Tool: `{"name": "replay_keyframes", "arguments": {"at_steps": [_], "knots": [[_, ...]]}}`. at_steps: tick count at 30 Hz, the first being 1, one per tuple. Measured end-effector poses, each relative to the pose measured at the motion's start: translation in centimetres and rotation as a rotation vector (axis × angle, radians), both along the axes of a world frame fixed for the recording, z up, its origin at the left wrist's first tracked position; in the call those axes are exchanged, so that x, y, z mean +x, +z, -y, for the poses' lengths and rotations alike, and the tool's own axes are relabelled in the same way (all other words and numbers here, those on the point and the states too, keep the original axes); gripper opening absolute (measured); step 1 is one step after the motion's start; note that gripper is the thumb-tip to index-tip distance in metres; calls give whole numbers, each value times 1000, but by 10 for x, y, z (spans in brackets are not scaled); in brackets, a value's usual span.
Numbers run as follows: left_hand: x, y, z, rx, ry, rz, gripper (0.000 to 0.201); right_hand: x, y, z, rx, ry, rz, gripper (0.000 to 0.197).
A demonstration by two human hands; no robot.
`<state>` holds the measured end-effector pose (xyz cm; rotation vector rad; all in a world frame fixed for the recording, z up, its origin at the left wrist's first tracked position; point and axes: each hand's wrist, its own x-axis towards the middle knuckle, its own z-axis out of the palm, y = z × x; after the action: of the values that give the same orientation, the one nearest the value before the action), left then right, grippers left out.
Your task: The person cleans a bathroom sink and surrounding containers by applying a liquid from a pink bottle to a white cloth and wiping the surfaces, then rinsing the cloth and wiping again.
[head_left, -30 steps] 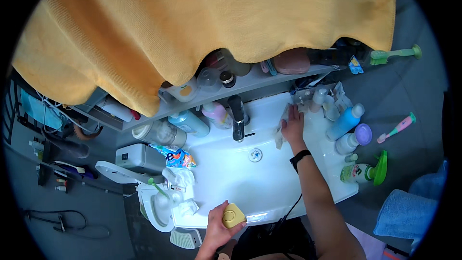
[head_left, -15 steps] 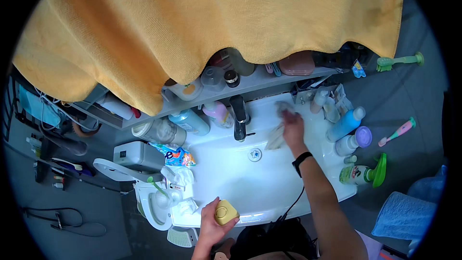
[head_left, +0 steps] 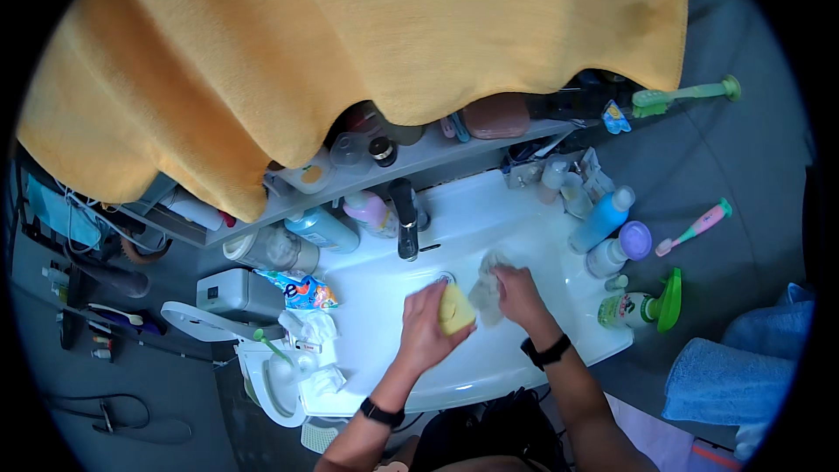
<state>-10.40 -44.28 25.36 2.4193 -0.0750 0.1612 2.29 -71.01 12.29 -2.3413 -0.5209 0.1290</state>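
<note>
My left hand [head_left: 421, 332] grips a small yellow square block-like case with rounded corners [head_left: 456, 310], a round outline showing on its face. It is held above the middle of the white sink [head_left: 367, 315], covering most of the drain. Pinched in my right hand [head_left: 522, 297] is a crumpled greyish-white cloth [head_left: 487, 293], which hangs over the basin just right of the yellow case, a small gap apart. Behind both hands stands the black faucet [head_left: 406, 227].
Bottles line the right rim, among them a blue bottle [head_left: 601, 220] and a green-topped spray bottle [head_left: 642, 308]. A colourful packet [head_left: 299, 290] and crumpled tissues [head_left: 326, 380] lie at the left rim. A yellow towel [head_left: 367, 26] hangs over the shelf [head_left: 350, 188].
My left hand has brought the yellow case from the sink's front edge up over the basin. My right hand has drawn the cloth from the back right rim toward the middle. The view has shifted slightly.
</note>
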Motion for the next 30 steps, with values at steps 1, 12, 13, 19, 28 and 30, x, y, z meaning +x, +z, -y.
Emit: {"name": "replay_keyframes", "arguments": {"at_steps": [1,12,13,19,28,30], "knots": [[26,-9,13,20,-21,28,122,-16,12,21,26,30,-50,47],[277,-143,95,152,79,-56,125,-143,29,180,-67,-177,-138,44],[288,-148,94,185,97,-81,122,-145,20,180,-58,-224,-114,44],[347,-187,131,131,-7,-68,119,-147,-7,184,-52,-413,-49,45],[340,-208,137,78,33,126,140,-155,-13,160,-94,-419,-4,46],[307,-203,98,141,73,201,135,-158,-11,132,-88,-381,38,47]]}}
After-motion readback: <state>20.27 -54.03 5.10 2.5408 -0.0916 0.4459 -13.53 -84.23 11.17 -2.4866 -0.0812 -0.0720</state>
